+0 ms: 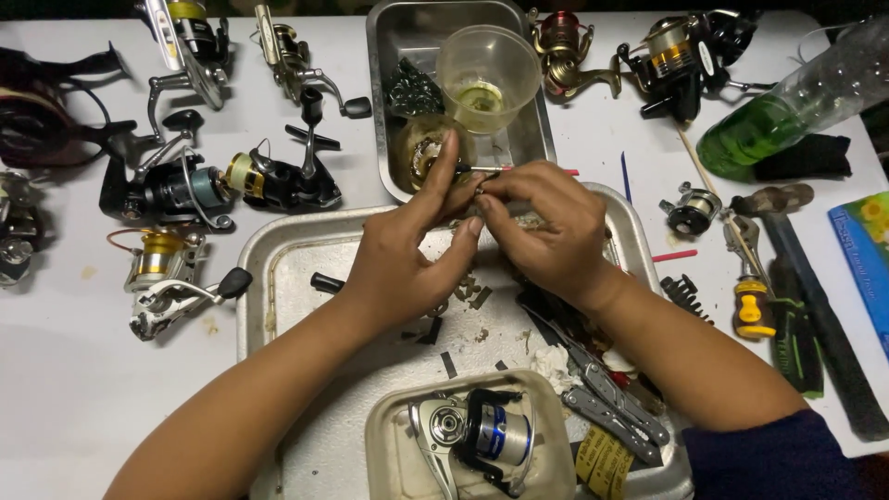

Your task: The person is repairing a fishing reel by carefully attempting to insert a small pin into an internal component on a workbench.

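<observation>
White tabletop crowded with fishing reels, and in the middle a big steel tray strewn with dark bits; behind it a deeper steel pan with a clear plastic cup in it. A green bottle lies at the far right, a reel sits in a tub at the near edge, folding pliers beside it. Now the hands: left hand and right hand meet over the tray's far edge, both pinched on one small part, fingertips touching. It's tiny, metallic-looking, mostly hidden by the fingers, so its shape is hard to call. Judging by size, it's light and stiff, likely greasy and slippery, easy to drop among the clutter. Best gripped by its edges with the fingertips, close over the tray.
</observation>
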